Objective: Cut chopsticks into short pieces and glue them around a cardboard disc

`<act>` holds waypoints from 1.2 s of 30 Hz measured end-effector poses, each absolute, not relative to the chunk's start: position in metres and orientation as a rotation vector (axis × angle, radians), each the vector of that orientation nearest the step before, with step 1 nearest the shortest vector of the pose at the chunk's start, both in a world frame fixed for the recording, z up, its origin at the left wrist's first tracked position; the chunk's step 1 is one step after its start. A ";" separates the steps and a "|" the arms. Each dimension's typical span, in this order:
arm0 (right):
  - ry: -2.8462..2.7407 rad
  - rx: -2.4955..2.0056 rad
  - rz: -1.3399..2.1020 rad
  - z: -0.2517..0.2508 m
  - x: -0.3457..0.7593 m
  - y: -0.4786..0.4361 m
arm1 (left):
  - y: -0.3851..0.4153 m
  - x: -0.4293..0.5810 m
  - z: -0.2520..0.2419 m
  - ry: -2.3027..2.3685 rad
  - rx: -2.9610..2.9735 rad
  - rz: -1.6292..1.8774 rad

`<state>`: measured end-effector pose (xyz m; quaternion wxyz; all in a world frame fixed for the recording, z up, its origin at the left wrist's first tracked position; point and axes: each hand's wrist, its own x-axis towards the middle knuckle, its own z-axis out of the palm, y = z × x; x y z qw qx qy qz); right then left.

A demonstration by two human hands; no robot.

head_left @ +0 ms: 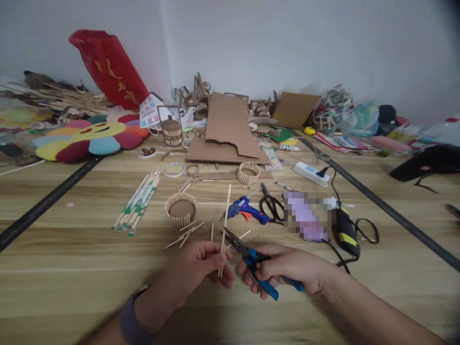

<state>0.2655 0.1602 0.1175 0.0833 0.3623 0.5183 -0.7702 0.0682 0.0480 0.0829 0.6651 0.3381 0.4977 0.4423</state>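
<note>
My left hand (207, 266) is closed on a thin wooden stick (227, 206) that stands nearly upright, with a shorter piece pinched alongside it. My right hand (275, 268) grips the blue handles of a pair of pliers (244, 249). The pliers' jaws meet the stick just above my left fingers; whether they are closed on it I cannot tell. Several cut stick pieces (187, 235) lie on the table just beyond my left hand. Behind them stands a round cardboard base ringed with short sticks (180, 210). A second such ring (248, 173) sits farther back.
A blue glue gun (247, 209) and black scissors (272, 203) lie beyond the pliers. Packaged sticks (138, 203) are at left, cardboard sheets (228, 124) at the back. A power strip (311, 173) and cables occupy the right, near a black and yellow device (347, 232).
</note>
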 end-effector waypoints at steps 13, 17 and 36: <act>1.622 0.990 -2.195 0.119 0.257 0.158 | 0.045 0.071 0.079 1.038 0.798 0.926; 1.629 0.970 -2.171 0.117 0.255 0.158 | 0.045 0.071 0.080 1.021 0.814 0.913; 1.828 0.715 -2.090 0.116 0.252 0.155 | 0.044 0.073 0.079 1.000 0.848 0.885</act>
